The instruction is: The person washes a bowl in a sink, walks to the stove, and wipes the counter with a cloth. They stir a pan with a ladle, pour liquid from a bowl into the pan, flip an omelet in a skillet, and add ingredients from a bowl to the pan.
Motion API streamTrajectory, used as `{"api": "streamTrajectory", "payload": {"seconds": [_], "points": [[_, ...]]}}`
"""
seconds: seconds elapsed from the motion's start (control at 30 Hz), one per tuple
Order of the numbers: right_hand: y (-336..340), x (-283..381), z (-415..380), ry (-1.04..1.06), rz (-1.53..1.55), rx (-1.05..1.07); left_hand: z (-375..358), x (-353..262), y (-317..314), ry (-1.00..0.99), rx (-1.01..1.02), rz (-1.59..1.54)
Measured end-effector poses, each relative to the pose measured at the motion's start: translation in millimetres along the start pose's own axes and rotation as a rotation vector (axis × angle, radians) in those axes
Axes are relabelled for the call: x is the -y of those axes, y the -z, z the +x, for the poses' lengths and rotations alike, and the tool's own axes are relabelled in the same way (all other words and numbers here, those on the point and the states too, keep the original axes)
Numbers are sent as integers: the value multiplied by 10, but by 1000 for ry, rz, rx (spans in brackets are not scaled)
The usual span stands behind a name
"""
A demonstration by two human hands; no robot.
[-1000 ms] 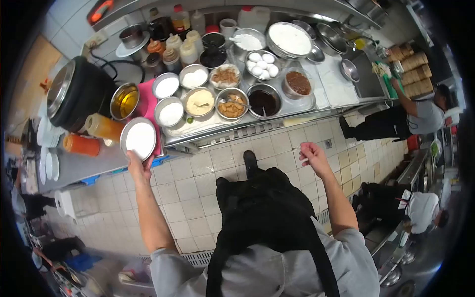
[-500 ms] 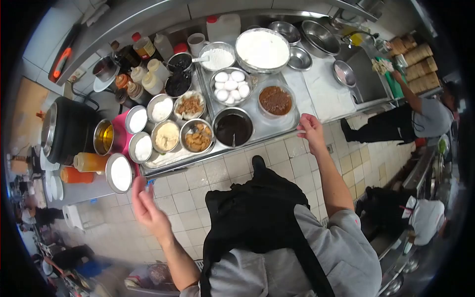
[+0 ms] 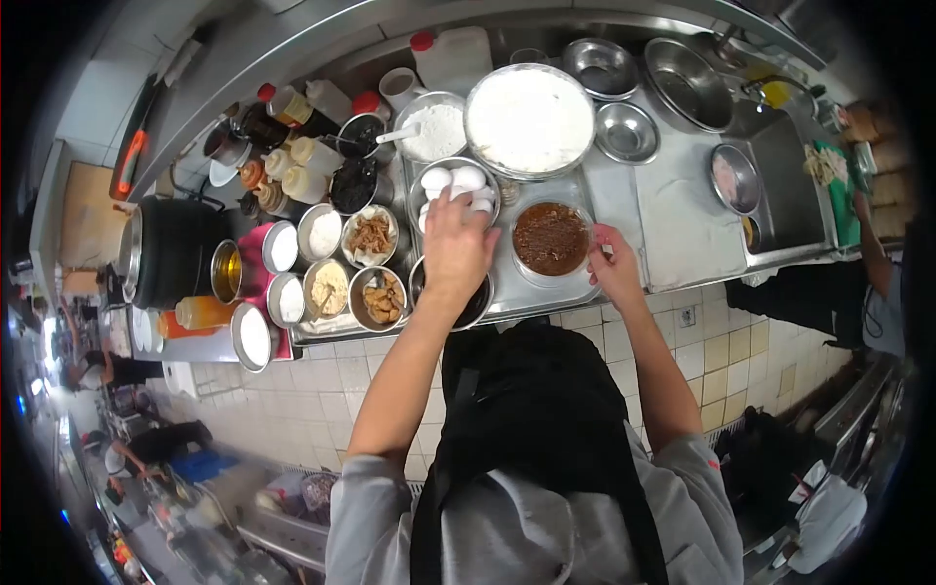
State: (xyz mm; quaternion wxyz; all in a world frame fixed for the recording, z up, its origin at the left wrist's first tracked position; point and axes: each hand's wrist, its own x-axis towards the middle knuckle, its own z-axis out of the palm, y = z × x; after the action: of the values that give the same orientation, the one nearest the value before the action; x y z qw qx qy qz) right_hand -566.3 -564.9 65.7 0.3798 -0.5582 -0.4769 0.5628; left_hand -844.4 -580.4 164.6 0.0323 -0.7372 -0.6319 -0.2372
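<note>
Head view: The left hand (image 3: 458, 249) extends over the near part of the egg bowl (image 3: 494, 195), back of the hand uppermost. Its fingers reach forward among the white eggs (image 3: 470, 177); whether they grasp an egg cannot be told, since the hand covers the point of contact. The wrist passes above the dark sauce bowl (image 3: 490, 304) and hides much of it.

The right hand (image 3: 614, 265) is at the right rim of the brown-mixture bowl (image 3: 544, 282). Its fingers are bent inward — whether they grip the rim cannot be told.

The egg bowl stands on the metal tray (image 3: 517, 297), left of and slightly beyond the brown-mixture bowl. Far side: a large bowl of white powder (image 3: 529, 176) and, left of it, a smaller powder bowl (image 3: 458, 103) holding a white-handled utensil (image 3: 396, 136). Left side: a bowl of golden-brown pieces (image 3: 380, 328), near the tray's front edge. Right side: a sink (image 3: 788, 180), with a co-worker's arm (image 3: 874, 234) beyond it.
</note>
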Motion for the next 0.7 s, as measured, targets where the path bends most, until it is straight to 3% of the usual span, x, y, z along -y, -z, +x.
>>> {"api": "streamTrajectory", "payload": {"seconds": [0.13,0.47,0.57,0.67,0.7], "points": [[-11,22,-27,-29,39,-27,126,90,-239,-62,131,131],[-73,-89,-390,-13,44,-169,85,181,-6,-40,231,176],[-71,-57,-471,-92,72,-191,107,-111,19,9,107,-348],[-75,-51,-497,-79,105,-197,-9,-354,-382,595,190,-960],[-78,-38,-501,-66,93,-206,-57,-349,-595,594,190,-961]]}}
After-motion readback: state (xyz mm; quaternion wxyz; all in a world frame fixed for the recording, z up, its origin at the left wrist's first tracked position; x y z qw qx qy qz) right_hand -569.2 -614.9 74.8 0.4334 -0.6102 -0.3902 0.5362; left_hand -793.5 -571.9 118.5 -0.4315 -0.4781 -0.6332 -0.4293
